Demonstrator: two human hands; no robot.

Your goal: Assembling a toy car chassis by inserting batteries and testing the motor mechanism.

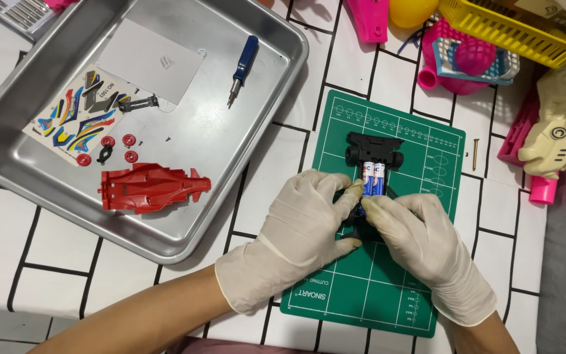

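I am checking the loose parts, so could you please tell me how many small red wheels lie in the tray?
4, all in the metal tray: red wheels at and, near the sticker sheet. Others may be hidden.

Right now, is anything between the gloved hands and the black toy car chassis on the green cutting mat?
Nothing visible. The left hand and right hand already grip the black toy car chassis from both sides on the green cutting mat, fingertips by its two batteries.

A home hobby table: green cutting mat (388, 288), metal tray (244, 85) of model parts, plastic toys (561, 141).
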